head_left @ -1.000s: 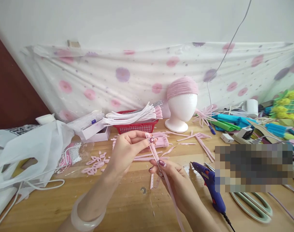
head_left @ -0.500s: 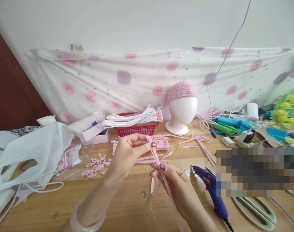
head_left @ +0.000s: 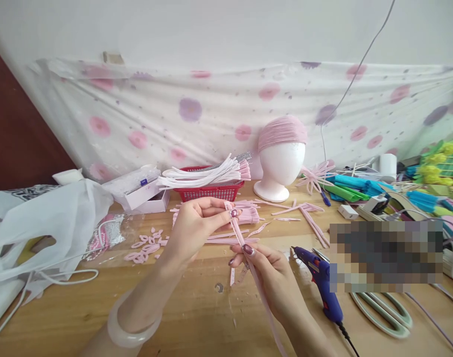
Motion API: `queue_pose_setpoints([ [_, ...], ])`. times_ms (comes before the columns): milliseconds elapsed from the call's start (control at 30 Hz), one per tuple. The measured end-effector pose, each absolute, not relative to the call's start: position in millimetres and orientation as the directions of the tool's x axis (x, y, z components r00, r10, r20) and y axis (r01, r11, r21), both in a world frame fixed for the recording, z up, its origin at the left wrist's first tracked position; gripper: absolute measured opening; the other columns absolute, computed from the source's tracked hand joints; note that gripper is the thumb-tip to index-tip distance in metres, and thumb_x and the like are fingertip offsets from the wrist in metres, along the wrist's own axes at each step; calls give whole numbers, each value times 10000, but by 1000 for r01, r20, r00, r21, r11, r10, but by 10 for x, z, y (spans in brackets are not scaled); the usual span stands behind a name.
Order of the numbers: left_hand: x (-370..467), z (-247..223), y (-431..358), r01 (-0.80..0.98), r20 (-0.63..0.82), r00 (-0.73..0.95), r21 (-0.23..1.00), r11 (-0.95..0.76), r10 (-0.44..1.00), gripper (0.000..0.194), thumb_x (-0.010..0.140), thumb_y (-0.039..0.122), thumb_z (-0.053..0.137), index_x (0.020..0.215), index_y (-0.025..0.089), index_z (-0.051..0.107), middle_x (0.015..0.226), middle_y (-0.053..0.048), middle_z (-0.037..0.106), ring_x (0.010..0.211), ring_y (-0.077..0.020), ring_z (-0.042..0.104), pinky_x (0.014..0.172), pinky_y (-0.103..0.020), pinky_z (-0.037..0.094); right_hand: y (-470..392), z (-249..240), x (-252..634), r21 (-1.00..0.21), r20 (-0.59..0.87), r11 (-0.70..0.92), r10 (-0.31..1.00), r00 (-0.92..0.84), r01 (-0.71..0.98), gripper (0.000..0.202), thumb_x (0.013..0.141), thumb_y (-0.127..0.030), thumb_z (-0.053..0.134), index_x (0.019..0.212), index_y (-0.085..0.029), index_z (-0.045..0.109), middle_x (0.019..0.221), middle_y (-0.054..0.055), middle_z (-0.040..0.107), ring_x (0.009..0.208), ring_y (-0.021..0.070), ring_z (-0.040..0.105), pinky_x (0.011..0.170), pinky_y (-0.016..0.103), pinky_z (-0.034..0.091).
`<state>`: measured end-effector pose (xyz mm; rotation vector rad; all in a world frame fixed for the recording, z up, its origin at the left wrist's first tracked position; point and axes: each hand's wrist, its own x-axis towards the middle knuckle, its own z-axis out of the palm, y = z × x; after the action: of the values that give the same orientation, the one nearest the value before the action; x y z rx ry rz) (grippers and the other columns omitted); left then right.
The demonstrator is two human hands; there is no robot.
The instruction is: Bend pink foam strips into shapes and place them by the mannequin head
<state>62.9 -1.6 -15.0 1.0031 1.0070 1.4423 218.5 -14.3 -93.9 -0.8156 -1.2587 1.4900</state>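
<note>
My left hand (head_left: pixel 196 225) pinches the top end of a pink pipe cleaner (head_left: pixel 261 287) between thumb and fingers. Lower down, my right hand (head_left: pixel 274 277) grips the same stem, which trails past the palm to the bottom edge of the picture. A pale strip lies along the stem between my hands. Below my right fingers hangs the end of a narrow strip with small marks (head_left: pixel 232 276), like a measuring tape; its upper part is hidden. Behind my hands lie a bundle of pink pipe cleaners (head_left: pixel 248 214) and, to the left, several small pink loops (head_left: pixel 140 256).
A blue glue gun (head_left: pixel 328 292) and pale-handled scissors (head_left: pixel 401 322) lie at right, beside a blurred-out patch. A foam head (head_left: pixel 282 166) with a pink wrapped top and a red basket (head_left: pixel 209 192) of white stems stand behind. A white plastic bag (head_left: pixel 73 213) lies left.
Both hands keep their hold on the pipe cleaner and barely move against each other. The whole view has shifted slightly, with the table things sitting a little higher in the picture.
</note>
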Motion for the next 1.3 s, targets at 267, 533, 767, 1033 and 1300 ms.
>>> queue_pose_setpoints([
  [267,602,-146,2,-300,51,-63,952,-67,997,233,554,200,898,724,134,753,751,-47,789,724,-162,741,652,-222,620,-137,-907,2202,-956,126,35,946,-298,-291,288,841,-503,696,836,-246,826,714,37,759,765,196,652,772,304,451],
  [533,607,-137,7,-307,63,-53,949,-76,997,256,555,212,904,736,129,741,774,-67,792,771,-191,753,681,-244,615,-125,-922,2183,-913,48,-101,936,-349,-396,317,774,-513,768,871,-215,815,573,-2,607,580,140,506,589,265,444],
  [767,617,-155,-1,-292,66,-50,953,-78,997,237,576,217,896,731,134,738,784,-56,792,769,-183,751,680,-242,618,-129,-861,2201,-909,19,-112,951,-309,-401,315,714,-512,799,760,-200,813,541,5,599,573,138,493,573,256,415],
  [1033,639,-170,-23,-227,104,-23,968,-107,994,191,633,210,861,758,147,731,762,-53,790,767,-178,754,724,-240,601,-116,-884,2177,-939,56,-20,976,-210,-345,284,732,-480,758,697,-202,798,539,17,602,602,173,518,604,292,435],
  [1300,672,-170,-90,-88,117,33,990,-114,993,111,715,210,793,790,172,720,791,-55,791,737,-188,749,700,-269,601,-87,-913,2207,-973,118,80,979,-168,-218,379,788,-472,693,509,-215,706,615,44,692,772,234,629,863,354,428],
])
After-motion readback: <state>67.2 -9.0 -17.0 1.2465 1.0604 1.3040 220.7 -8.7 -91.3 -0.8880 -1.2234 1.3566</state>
